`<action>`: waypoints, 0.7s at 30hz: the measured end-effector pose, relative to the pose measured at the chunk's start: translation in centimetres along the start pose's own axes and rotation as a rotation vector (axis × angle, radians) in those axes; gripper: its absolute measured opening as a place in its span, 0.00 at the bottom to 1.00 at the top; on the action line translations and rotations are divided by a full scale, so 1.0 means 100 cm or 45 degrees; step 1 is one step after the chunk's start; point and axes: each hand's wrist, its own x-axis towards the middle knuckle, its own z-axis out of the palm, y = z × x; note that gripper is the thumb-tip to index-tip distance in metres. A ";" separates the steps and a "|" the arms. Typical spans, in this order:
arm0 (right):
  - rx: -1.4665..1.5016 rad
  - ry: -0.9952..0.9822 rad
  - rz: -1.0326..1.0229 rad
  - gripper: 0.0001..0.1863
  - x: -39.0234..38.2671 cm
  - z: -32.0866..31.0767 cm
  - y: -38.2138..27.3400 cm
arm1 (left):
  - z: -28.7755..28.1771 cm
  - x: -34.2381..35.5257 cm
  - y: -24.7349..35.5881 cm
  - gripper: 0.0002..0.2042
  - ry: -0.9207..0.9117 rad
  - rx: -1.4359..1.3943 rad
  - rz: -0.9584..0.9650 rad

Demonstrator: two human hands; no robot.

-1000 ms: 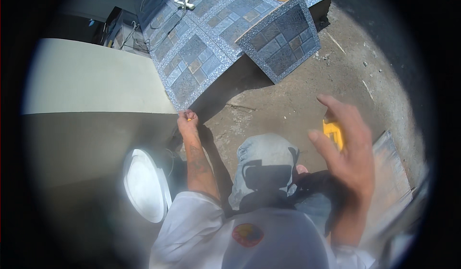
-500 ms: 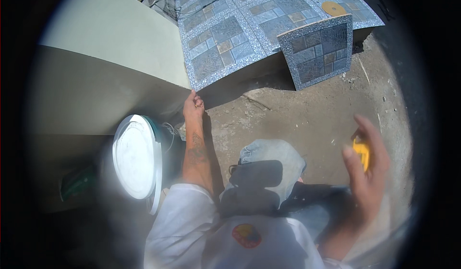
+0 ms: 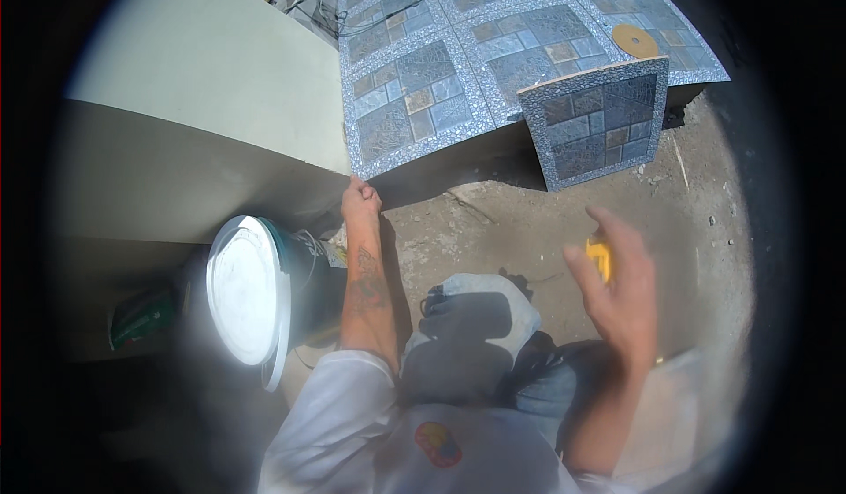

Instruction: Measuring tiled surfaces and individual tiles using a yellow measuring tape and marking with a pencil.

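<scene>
While the left hand (image 3: 361, 201) reaches out to the near corner of the tiled platform (image 3: 412, 97), where it meets the pale panel (image 3: 216, 62), the right hand (image 3: 624, 287) is raised well apart from it, over the bare ground (image 3: 467, 243). From where I stand, the left fingers are bent in at that corner, perhaps because the corner gives them a fixed spot; I cannot tell whether they close on anything. The yellow tool (image 3: 600, 263) is in the right hand, showing between thumb and forefinger. Those two are spread, so the grip seems to come from the palm and the other fingers, which I can't see; probably that leaves the fingertips free.

As for its direction, the visible part of the tool is taller than it is wide: its long axis runs roughly away from the person, the far end tipped slightly left. Which end is its front I cannot tell, with the hand covering so much and the blur.

Beyond, a loose tile (image 3: 604, 128) seems propped against the platform's front edge, likely to keep it upright, and a white-lidded bucket (image 3: 245, 289) is just beside the left forearm.
</scene>
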 end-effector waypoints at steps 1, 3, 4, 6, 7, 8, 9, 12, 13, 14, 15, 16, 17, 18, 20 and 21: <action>-0.005 0.011 0.003 0.28 0.004 0.002 0.002 | -0.004 -0.001 0.001 0.08 0.068 -0.110 0.012; -0.068 -0.070 0.042 0.29 0.011 0.003 0.006 | 0.006 0.005 -0.003 0.09 0.124 -0.217 0.018; -0.078 -0.069 0.055 0.29 0.014 0.003 0.009 | 0.013 0.001 -0.010 0.09 0.149 -0.338 0.004; -0.044 -0.072 0.081 0.29 0.020 0.002 0.016 | 0.021 -0.010 -0.024 0.11 0.162 -0.447 -0.020; -0.048 -0.066 0.084 0.29 0.022 0.003 0.017 | 0.024 -0.014 -0.026 0.11 0.157 -0.445 -0.025; -0.067 -0.080 0.081 0.30 0.023 0.005 0.017 | 0.027 -0.019 -0.028 0.12 0.173 -0.435 0.001; -0.087 -0.094 0.077 0.30 0.024 0.005 0.016 | 0.030 -0.023 -0.030 0.12 0.188 -0.426 0.027; -0.063 -0.102 0.091 0.31 0.022 0.002 0.012 | 0.053 -0.048 -0.052 0.14 0.137 -0.337 -0.036; -0.062 -0.090 0.084 0.31 0.020 0.000 0.010 | 0.057 -0.049 -0.060 0.15 0.074 -0.355 -0.060; -0.064 -0.087 0.090 0.31 0.017 -0.003 0.007 | 0.057 -0.047 -0.062 0.14 0.056 -0.377 -0.017; -0.067 -0.083 0.095 0.31 0.014 -0.005 0.004 | 0.058 -0.046 -0.063 0.14 0.037 -0.400 0.026; -0.075 -0.070 0.102 0.31 0.011 -0.006 0.001 | 0.061 -0.052 -0.065 0.14 0.027 -0.397 0.013; -0.072 -0.070 0.099 0.31 0.009 -0.007 -0.002 | 0.064 -0.058 -0.069 0.14 0.035 -0.331 0.001; -0.069 -0.069 0.095 0.31 0.006 -0.007 -0.004 | 0.068 -0.064 -0.073 0.14 0.043 -0.266 -0.010; -0.061 -0.072 0.073 0.31 0.002 -0.005 -0.009 | 0.070 -0.067 -0.080 0.15 -0.025 -0.254 -0.033; -0.050 -0.082 0.058 0.31 0.000 -0.004 -0.012 | 0.073 -0.069 -0.086 0.15 -0.084 -0.236 -0.055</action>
